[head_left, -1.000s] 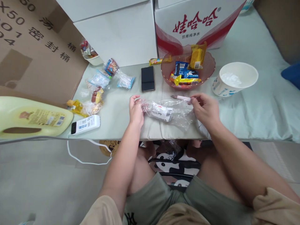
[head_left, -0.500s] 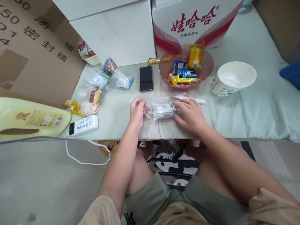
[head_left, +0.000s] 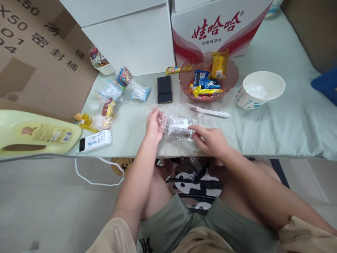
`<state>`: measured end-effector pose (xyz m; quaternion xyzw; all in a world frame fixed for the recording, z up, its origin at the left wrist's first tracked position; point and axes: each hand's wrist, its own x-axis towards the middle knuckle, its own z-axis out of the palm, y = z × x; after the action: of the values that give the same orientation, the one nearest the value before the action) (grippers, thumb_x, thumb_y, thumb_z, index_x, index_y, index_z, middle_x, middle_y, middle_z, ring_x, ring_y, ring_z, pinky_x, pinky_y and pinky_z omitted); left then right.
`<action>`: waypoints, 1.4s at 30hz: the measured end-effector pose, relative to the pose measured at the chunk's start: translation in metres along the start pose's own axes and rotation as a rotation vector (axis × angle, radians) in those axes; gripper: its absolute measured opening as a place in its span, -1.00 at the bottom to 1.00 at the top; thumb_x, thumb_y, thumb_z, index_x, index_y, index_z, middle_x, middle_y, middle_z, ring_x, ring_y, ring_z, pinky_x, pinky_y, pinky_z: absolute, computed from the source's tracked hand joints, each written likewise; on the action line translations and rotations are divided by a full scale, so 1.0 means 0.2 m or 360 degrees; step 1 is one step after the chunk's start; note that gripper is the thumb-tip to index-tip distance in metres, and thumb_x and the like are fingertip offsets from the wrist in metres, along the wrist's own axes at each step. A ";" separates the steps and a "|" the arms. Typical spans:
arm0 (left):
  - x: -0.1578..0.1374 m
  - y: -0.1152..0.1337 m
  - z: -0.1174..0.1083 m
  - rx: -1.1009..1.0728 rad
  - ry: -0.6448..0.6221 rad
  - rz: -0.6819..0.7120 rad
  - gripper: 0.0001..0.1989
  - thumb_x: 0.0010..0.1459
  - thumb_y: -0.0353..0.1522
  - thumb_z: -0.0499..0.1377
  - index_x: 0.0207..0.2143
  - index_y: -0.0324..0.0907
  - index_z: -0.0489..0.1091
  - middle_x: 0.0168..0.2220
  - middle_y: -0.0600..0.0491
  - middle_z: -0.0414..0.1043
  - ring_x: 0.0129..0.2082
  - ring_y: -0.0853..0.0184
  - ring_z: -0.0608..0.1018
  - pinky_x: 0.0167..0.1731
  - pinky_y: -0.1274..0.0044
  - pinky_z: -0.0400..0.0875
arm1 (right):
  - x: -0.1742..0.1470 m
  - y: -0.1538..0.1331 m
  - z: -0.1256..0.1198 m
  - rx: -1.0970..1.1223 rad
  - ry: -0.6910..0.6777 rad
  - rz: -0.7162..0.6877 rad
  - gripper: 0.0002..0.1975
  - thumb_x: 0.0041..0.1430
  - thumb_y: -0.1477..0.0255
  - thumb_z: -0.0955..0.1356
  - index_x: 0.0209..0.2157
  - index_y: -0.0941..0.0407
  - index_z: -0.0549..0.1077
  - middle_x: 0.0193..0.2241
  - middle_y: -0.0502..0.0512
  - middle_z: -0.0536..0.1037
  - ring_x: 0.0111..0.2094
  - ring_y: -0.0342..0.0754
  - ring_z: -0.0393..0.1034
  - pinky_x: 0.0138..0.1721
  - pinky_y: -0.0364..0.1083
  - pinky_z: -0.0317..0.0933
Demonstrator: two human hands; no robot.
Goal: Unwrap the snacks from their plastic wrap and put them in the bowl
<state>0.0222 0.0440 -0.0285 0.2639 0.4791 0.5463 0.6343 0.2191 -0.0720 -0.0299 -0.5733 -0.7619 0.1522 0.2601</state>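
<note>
A small packet [head_left: 180, 125] with a silvery, printed label lies on the cloth between my hands, with crinkled clear plastic film [head_left: 187, 141] around it. My left hand [head_left: 154, 126] is closed on the film at the packet's left end. The index finger of my right hand [head_left: 212, 141] is stretched out and touches the packet's right end; another fingertip sits just below, apart from it, and the rest are curled. Just beyond the packet lies a white-handled tool [head_left: 210, 111], its left end under clear film.
Behind stand a pink glass bowl [head_left: 181, 81] of wrapped snacks, a phone [head_left: 164, 89] and a paper tub [head_left: 243, 95] with white plastic inside. Several snack packets [head_left: 110, 89], a white device [head_left: 98, 140] and a yellow jug [head_left: 39, 121] are at left. White boxes [head_left: 129, 42] line the back.
My right hand has gone from spread fingers beside the packet to a pointing index finger on its right end. The packet has shifted slightly left, and more of the white-handled tool shows.
</note>
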 end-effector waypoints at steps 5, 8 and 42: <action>-0.11 0.03 0.06 -0.0155 -0.0462 -0.0291 -0.66 0.12 -0.25 0.31 -0.48 -0.12 0.17 -0.56 0.16 0.21 -0.62 0.46 0.33 -0.59 0.58 0.25 | 0.06 0.05 0.05 0.0098 0.0127 -0.0121 -0.44 0.14 0.37 0.39 0.19 0.11 0.39 0.19 0.32 0.47 0.16 0.27 0.40 0.10 0.19 0.30; -0.16 0.06 0.09 -0.0322 -0.0597 -0.0475 -0.68 0.20 -0.28 0.23 -0.50 -0.14 0.15 -0.58 0.17 0.17 -0.66 0.48 0.26 -0.64 0.61 0.20 | 0.09 0.07 0.06 0.0261 -0.0031 0.0002 -0.32 0.08 0.41 0.42 0.25 0.10 0.30 0.17 0.31 0.49 0.13 0.29 0.43 0.06 0.22 0.33; -0.02 0.11 -0.03 0.0286 -0.0172 -0.0053 -0.68 -0.25 -0.54 0.22 -0.34 -0.16 0.35 -0.56 0.25 0.23 -0.66 0.56 0.21 -0.69 0.68 -0.01 | 0.08 0.14 0.04 0.0338 -0.0132 -0.0097 -0.60 0.15 0.48 0.32 0.04 0.11 0.52 0.10 0.28 0.55 0.16 0.21 0.44 0.19 0.25 0.30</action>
<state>0.0068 0.0442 -0.0111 0.3408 0.4955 0.4755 0.6420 0.2338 -0.0485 -0.0472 -0.5124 -0.7686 0.2478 0.2921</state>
